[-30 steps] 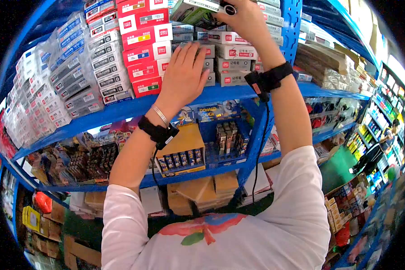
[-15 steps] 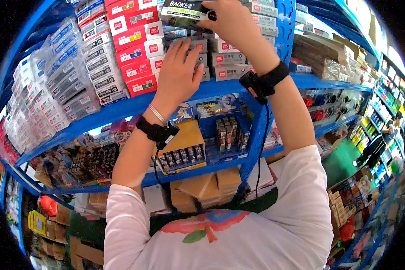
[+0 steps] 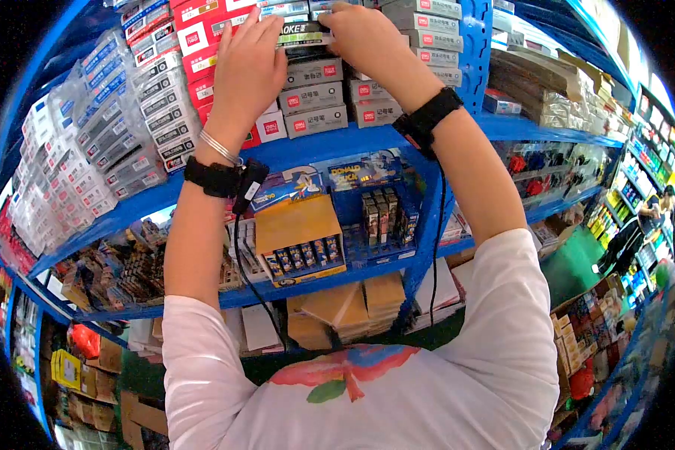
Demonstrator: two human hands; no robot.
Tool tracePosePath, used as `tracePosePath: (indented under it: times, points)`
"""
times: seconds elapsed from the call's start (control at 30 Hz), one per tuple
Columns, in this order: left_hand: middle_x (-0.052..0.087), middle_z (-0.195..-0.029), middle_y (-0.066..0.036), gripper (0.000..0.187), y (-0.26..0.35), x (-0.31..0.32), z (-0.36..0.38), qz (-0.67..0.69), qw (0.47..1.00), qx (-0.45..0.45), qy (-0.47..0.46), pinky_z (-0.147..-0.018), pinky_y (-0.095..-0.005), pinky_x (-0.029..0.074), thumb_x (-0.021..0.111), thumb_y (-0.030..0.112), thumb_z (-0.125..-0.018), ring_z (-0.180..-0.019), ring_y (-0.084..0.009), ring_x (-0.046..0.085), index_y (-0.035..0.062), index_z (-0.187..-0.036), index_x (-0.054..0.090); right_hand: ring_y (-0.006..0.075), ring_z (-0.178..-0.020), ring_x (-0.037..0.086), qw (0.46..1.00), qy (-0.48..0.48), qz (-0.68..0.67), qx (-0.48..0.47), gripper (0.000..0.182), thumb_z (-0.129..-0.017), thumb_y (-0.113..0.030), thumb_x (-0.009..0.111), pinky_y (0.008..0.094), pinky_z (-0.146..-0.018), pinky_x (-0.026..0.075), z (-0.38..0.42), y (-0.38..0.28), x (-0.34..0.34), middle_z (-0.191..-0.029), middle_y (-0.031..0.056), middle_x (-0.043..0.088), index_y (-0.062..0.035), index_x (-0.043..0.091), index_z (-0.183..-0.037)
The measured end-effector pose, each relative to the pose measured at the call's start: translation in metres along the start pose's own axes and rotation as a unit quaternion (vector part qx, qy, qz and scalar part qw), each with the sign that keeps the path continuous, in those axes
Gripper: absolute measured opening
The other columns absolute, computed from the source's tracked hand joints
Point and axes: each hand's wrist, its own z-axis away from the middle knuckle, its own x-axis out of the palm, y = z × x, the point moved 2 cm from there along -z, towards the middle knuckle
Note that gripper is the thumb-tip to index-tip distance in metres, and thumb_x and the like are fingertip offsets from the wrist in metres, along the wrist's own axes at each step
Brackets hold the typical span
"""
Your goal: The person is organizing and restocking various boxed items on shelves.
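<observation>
A dark BAOKE pen box (image 3: 304, 33) with a green stripe lies across the top of a stack of grey marker boxes (image 3: 313, 97) on the blue shelf. My right hand (image 3: 364, 41) grips its right end with bent fingers. At the other end, my left hand (image 3: 249, 71) reaches up with fingers stretched out, the fingertips beside or against the box's left edge. Red pen boxes (image 3: 195, 37) are partly covered by that hand. Both wrists wear black straps with small cabled devices.
More grey boxes (image 3: 435, 39) stand by the blue upright (image 3: 474, 60) on the right. Plastic-wrapped boxes (image 3: 112, 112) fill the left. Below, a yellow display box (image 3: 296, 225) sits on the lower shelf. Another person (image 3: 634, 232) stands in the aisle at right.
The BAOKE box has come down from a raised, tilted position onto the grey stack. My left hand moved left and up from the grey boxes to the box's left end.
</observation>
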Motion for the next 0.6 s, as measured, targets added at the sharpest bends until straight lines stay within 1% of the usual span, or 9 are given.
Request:
tracePosePath:
  times: [0.07, 0.13, 0.23, 0.33, 0.37, 0.4, 0.47, 0.57, 0.6]
  points:
    - [0.061, -0.127, -0.014, 0.041, 0.0, 0.002, 0.002, -0.044, 0.993, -0.007, -0.109, -0.113, -0.0592, 0.024, 0.056, 0.014, -0.087, -0.133, -0.0307, 0.045, 0.0051, -0.127, 0.057, 0.0296, -0.096, 0.066, 0.999, 0.031, 0.031, -0.009, 0.038, -0.082, -0.021, 0.07, 0.0422, -0.081, 0.055, 0.005, -0.002, 0.009, -0.105, 0.0092, 0.066, -0.0137, 0.064, -0.119]
    - [0.062, -0.126, -0.011, 0.039, 0.004, 0.001, 0.009, -0.051, 0.995, -0.004, -0.081, -0.113, -0.0619, 0.021, 0.056, 0.014, -0.087, -0.133, -0.0274, 0.046, 0.0047, -0.124, 0.06, 0.0299, -0.096, 0.065, 0.997, 0.062, 0.049, -0.025, 0.037, -0.085, -0.024, 0.067, 0.0427, -0.083, 0.054, 0.01, -0.005, 0.013, -0.105, 0.0093, 0.066, -0.0145, 0.063, -0.121]
    - [0.061, -0.13, -0.009, 0.041, 0.009, 0.0, 0.015, -0.064, 0.991, -0.014, -0.113, -0.11, -0.0683, 0.016, 0.057, 0.016, -0.087, -0.135, -0.0251, 0.044, 0.0065, -0.127, 0.058, 0.0317, -0.112, 0.06, 0.999, -0.033, 0.005, 0.003, 0.039, -0.09, -0.027, 0.063, 0.0463, -0.094, 0.049, 0.02, -0.006, -0.003, -0.118, 0.0106, 0.063, -0.0155, 0.059, -0.127]
    - [0.058, -0.134, -0.01, 0.042, 0.008, 0.001, 0.02, -0.077, 0.99, -0.003, -0.117, -0.108, -0.0729, 0.013, 0.056, 0.017, -0.089, -0.136, -0.0273, 0.043, 0.0069, -0.129, 0.057, 0.0346, -0.13, 0.048, 0.993, 0.038, 0.114, -0.006, 0.047, -0.095, -0.031, 0.056, 0.0476, -0.107, 0.038, 0.033, -0.015, 0.0, -0.138, 0.0133, 0.053, -0.0104, 0.052, -0.137]
    - [0.058, -0.134, -0.01, 0.041, 0.01, 0.002, 0.021, -0.078, 0.991, 0.006, -0.108, -0.107, -0.0739, 0.012, 0.056, 0.017, -0.089, -0.136, -0.0286, 0.043, 0.0066, -0.129, 0.057, 0.0364, -0.126, 0.05, 0.993, 0.077, 0.09, -0.011, 0.041, -0.095, -0.026, 0.053, 0.0458, -0.104, 0.041, 0.036, -0.013, -0.003, -0.134, 0.019, 0.054, -0.0048, 0.054, -0.131]
    - [0.057, -0.135, -0.012, 0.042, 0.012, -0.002, 0.021, -0.063, 0.992, -0.016, -0.112, -0.109, -0.0713, 0.013, 0.055, 0.017, -0.09, -0.136, -0.03, 0.043, 0.0062, -0.131, 0.055, 0.0382, -0.122, 0.053, 0.991, 0.115, 0.067, -0.016, 0.037, -0.096, -0.02, 0.05, 0.0439, -0.1, 0.044, 0.038, -0.01, -0.011, -0.13, 0.0247, 0.054, 0.0008, 0.056, -0.125]
    - [0.055, -0.137, -0.015, 0.044, 0.014, -0.013, 0.014, -0.035, 0.992, -0.059, -0.11, -0.112, -0.066, 0.014, 0.054, 0.018, -0.092, -0.136, -0.0328, 0.042, 0.0055, -0.134, 0.053, 0.044, -0.134, 0.04, 0.984, 0.117, -0.11, 0.077, 0.046, -0.1, -0.016, 0.043, 0.0456, -0.109, 0.036, 0.035, -0.001, -0.029, -0.144, 0.0289, 0.042, 0.0047, 0.039, -0.141]
    - [0.055, -0.135, -0.019, 0.049, 0.019, -0.022, 0.02, 0.174, 0.976, -0.11, 0.074, -0.114, -0.0574, 0.022, 0.052, 0.024, -0.094, -0.134, -0.0357, 0.043, 0.0002, -0.136, 0.049, 0.0464, -0.133, 0.039, 0.889, 0.329, -0.312, 0.072, 0.045, -0.1, -0.011, 0.042, 0.0468, -0.11, 0.034, 0.062, -0.007, -0.076, -0.143, 0.026, 0.044, 0.0013, 0.039, -0.142]
    - [0.049, -0.14, -0.023, 0.05, 0.032, -0.028, 0.018, 0.245, 0.955, -0.155, 0.061, -0.115, -0.0444, 0.026, 0.046, 0.028, -0.099, -0.135, -0.036, 0.041, -0.0006, -0.14, 0.045, 0.0451, -0.131, 0.043, 0.89, 0.394, -0.219, 0.061, 0.048, -0.094, -0.009, 0.051, 0.046, -0.109, 0.036, 0.069, -0.012, -0.069, -0.139, 0.0248, 0.049, -0.0008, 0.043, -0.14]
